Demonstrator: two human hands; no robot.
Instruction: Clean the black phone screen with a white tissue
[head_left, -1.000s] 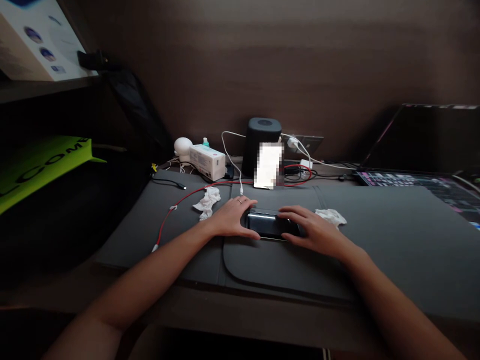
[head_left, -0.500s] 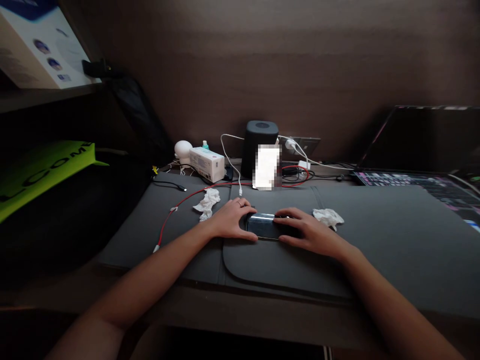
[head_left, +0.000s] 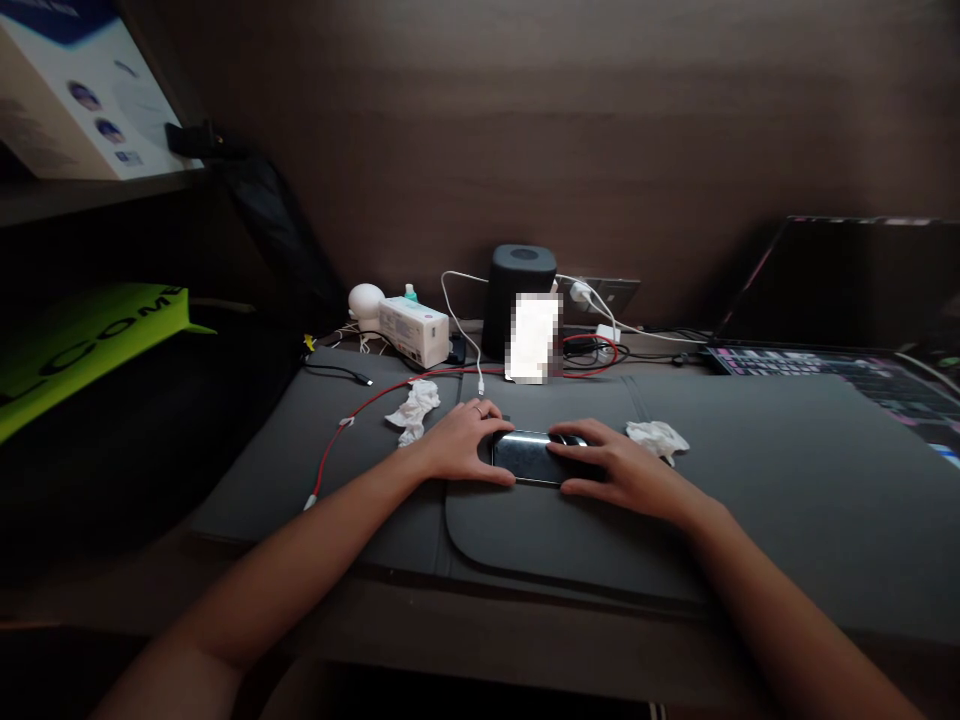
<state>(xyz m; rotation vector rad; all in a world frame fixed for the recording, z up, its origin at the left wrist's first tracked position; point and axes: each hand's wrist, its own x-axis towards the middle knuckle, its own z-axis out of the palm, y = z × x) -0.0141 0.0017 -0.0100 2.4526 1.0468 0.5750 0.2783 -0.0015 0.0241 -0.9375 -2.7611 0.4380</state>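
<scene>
A dark smartphone [head_left: 525, 460] lies lengthwise on the grey desk mat [head_left: 757, 500], its glossy face reflecting a strip of light. My left hand [head_left: 469, 440] holds its left end, thumb at the near edge and fingers at the far edge. At the right end, my right hand [head_left: 619, 465] grips it the same way, with one finger resting over the glossy face. That hand hides part of the phone. Crumpled white tissues lie beside each hand: one tissue [head_left: 417, 408] on the left, another tissue [head_left: 657, 438] on the right.
A dark rounded device [head_left: 521, 275] stands behind, with a blurred-out white shape [head_left: 534, 340] before it. A white box [head_left: 416, 330] sits to its left. A red cable [head_left: 328, 455] and a white cable [head_left: 480, 370] reach the mat. An open laptop [head_left: 847, 290] stands right.
The view has tilted very slightly. The fingers of my right hand have spread a little over the phone; my left hand keeps its place.
</scene>
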